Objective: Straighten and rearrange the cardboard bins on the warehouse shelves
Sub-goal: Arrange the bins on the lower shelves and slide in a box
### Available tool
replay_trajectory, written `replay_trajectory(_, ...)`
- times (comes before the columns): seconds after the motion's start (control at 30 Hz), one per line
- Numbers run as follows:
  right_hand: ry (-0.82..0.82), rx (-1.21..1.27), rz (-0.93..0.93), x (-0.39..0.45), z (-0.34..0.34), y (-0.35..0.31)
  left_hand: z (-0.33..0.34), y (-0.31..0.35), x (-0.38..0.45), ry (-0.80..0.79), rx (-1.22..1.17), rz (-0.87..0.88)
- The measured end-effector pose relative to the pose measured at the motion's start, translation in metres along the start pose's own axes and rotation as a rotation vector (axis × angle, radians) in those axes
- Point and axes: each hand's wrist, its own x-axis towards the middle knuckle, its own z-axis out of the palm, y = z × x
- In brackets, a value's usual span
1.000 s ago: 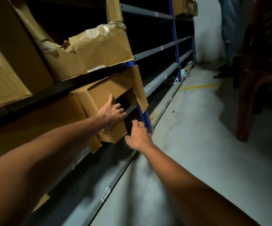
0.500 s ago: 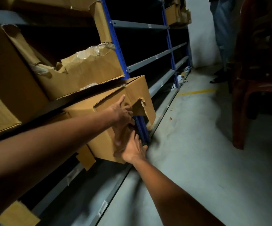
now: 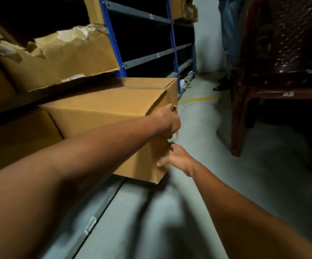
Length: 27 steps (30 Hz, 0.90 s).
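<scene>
a: the box [image 3: 102, 116] hangs well out of the shelf [image 3: 87, 224] over the floor [image 3: 216, 165], only its back part under the shelf above. the left hand [image 3: 167, 121] curls round the torn front edge at the top corner; that grip is holding cardboard, not a solid wall.

b: and the right hand [image 3: 177, 159]?

a: just below the left, fingers against the box's front face. whether they hook under anything cannot be told; the frame is blurred there.

b: so the likely failure?

a: the torn edge could rip further under the pull, and the box would tip forward and drop off the shelf. the weight sits behind both hands, so a slip would probably twist it sideways toward the chair [image 3: 282, 81] to the right of them.
</scene>
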Motion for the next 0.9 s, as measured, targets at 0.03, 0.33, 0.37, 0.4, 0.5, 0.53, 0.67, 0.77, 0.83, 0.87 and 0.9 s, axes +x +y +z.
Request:
replay_trajectory(0.03, 0.058, 0.150, 0.038, -0.006, -0.012, 0.001, -0.014, 0.010, -0.002, 0.047, 0.085, -0.007)
replay_trajectory(0.33, 0.331, 0.652, 0.136, -0.033, -0.038, 0.000, -0.017, 0.027, -0.016, 0.130, 0.027, -0.126)
replay_trajectory(0.37, 0.293, 0.705, 0.111, -0.028, -0.027, -0.016, -0.016, 0.025, -0.025, 0.172, -0.003, -0.124)
replay_trajectory(0.4, 0.264, 0.791, 0.107, -0.025, -0.013, -0.033, -0.017, 0.023, -0.034, 0.233, -0.024, -0.134)
replay_trajectory(0.5, 0.231, 1.000, 0.153, -0.033, 0.028, -0.069, -0.012, 0.018, -0.065, 0.338, 0.012, -0.196)
replay_trajectory(0.53, 0.231, 1.014, 0.171, -0.034, 0.040, -0.072, -0.005, 0.018, -0.072, 0.334, -0.001, -0.203)
replay_trajectory(0.67, 0.243, 1.111, 0.160, -0.051, 0.062, -0.060, 0.007, 0.024, -0.090, 0.311, -0.034, -0.230)
replay_trajectory(0.77, 0.216, 1.173, 0.153, -0.055, 0.064, -0.058, 0.001, 0.033, -0.096, 0.306, 0.018, -0.371)
replay_trajectory(0.83, 0.157, 1.155, 0.164, -0.061, 0.058, -0.061, -0.013, 0.040, -0.092, 0.256, 0.101, -0.446)
replay_trajectory(0.87, 0.112, 1.105, 0.177, -0.069, 0.053, -0.064, -0.022, 0.041, -0.089, 0.220, 0.095, -0.485)
replay_trajectory(0.9, 0.079, 1.054, 0.197, -0.071, 0.049, -0.060, -0.030, 0.039, -0.085, 0.207, 0.034, -0.519)
